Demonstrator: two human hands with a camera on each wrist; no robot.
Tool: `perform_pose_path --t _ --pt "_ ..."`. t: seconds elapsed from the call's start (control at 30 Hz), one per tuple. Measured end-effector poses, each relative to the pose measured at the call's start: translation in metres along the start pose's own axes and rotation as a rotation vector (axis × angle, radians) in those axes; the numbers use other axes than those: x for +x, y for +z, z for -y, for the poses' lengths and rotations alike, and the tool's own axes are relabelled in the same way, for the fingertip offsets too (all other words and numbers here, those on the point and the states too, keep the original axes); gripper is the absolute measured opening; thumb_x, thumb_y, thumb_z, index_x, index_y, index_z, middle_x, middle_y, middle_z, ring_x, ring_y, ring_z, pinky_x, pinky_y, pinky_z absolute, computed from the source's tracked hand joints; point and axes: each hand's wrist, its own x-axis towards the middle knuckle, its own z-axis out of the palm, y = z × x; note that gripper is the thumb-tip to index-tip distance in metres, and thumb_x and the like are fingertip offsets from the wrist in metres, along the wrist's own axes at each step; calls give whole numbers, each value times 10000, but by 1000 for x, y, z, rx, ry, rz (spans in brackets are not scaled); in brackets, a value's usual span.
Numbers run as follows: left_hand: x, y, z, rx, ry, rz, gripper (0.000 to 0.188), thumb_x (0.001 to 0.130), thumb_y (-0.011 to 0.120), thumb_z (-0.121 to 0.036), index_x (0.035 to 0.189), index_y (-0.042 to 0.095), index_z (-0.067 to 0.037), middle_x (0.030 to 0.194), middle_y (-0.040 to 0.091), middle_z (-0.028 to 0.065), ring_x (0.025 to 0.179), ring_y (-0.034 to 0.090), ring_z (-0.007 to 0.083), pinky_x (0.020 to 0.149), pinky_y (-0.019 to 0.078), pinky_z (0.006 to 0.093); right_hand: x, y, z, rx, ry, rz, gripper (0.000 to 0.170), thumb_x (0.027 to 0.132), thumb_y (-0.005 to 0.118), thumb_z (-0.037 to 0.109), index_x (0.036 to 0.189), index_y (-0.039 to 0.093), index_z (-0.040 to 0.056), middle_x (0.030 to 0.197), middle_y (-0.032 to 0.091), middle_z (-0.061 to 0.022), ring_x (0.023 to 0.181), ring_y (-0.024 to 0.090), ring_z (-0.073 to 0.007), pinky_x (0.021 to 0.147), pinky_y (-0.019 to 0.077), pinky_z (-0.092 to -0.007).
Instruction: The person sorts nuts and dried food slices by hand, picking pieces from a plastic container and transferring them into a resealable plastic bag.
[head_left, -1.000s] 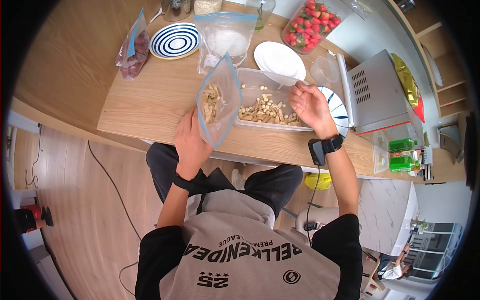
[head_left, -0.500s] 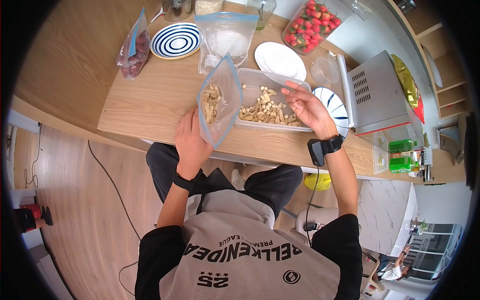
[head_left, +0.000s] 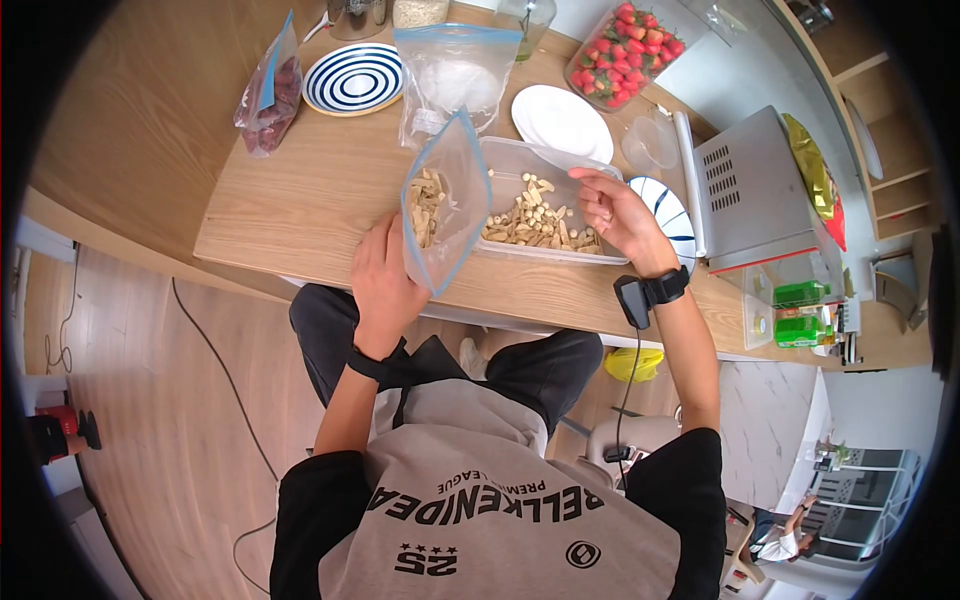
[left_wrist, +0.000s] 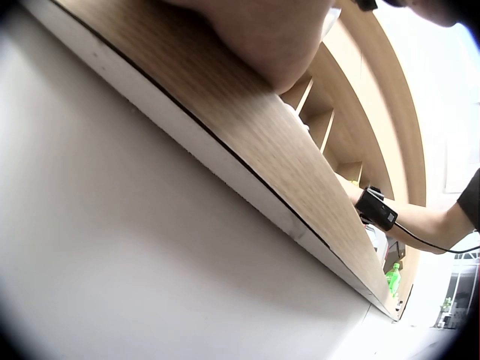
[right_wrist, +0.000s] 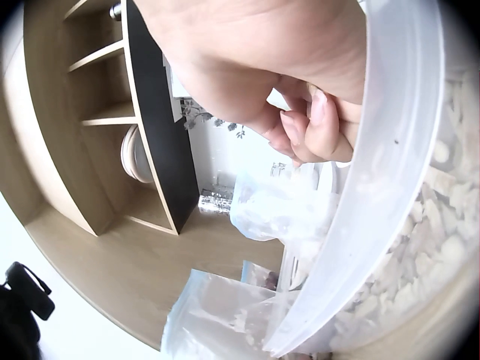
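An upright zip bag (head_left: 462,215) with a blue rim gapes, pale dried pieces (head_left: 427,205) inside it. My left hand (head_left: 388,285) holds the bag low on its left side, its thumb hidden. Right beside the bag is a clear plastic tub (head_left: 510,150) with more pale pieces and small round ones. Over the tub's right end hovers my right hand (head_left: 622,220), index finger extended and the others loosely bent. In the right wrist view, that hand (right_wrist: 277,82) is beside the tub wall (right_wrist: 390,165); I cannot tell whether anything small is between its fingers.
Behind are a bag of white contents (head_left: 455,85), a white plate (head_left: 562,125), a ringed plate (head_left: 352,80) and a strawberry container (head_left: 625,55). A bag of dark red pieces (head_left: 270,110) stands left; a striped plate (head_left: 665,215) and grey appliance (head_left: 755,190) are right.
My right hand has gone from bunched fingers to an extended index finger, still above the tub. My left hand has kept its hold on the bag.
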Motion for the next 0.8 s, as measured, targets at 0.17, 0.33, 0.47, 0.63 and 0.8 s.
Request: perform_pose_path --t 0.17,0.33,0.47,0.63,0.8 --pt "0 -1 0 0 -21 20 697 758 788 -168 1387 560 28 1299 632 212 1131 630 396 968 507 470 6 9 6 -408 14 -70 284 1023 583 102 1272 659 -12 783 487 55 633 419 -41 520 337 -217" --pt "0 -1 -1 3 -20 -3 697 755 786 -167 1388 565 23 1288 635 210 1118 630 395 960 507 471 23 20 0 -1090 -283 -122 330 986 674 254 1167 734 -16 856 671 -35 738 607 -110 636 489 -279" --pt "0 0 0 9 -4 -30 687 754 788 -178 1378 577 17 1282 637 208 1118 631 391 955 509 469 25 37 1 -1554 -127 -214 479 946 714 405 1139 751 -31 986 757 -208 939 735 -306 850 556 -407" --pt "1 1 1 -31 -38 -21 668 740 784 -183 1354 598 0 1271 643 185 1111 633 379 953 510 465 34 46 7 -1728 -143 -164 544 920 720 465 1119 751 -40 1034 747 -270 1030 707 -444 938 541 -495" --pt "1 3 3 -38 -30 -40 690 711 769 -163 1358 593 -4 1271 639 172 1111 630 372 953 511 459 46 45 14 -1866 -191 -48 496 917 718 432 1078 751 -35 1059 740 -270 1033 710 -426 930 544 -483"
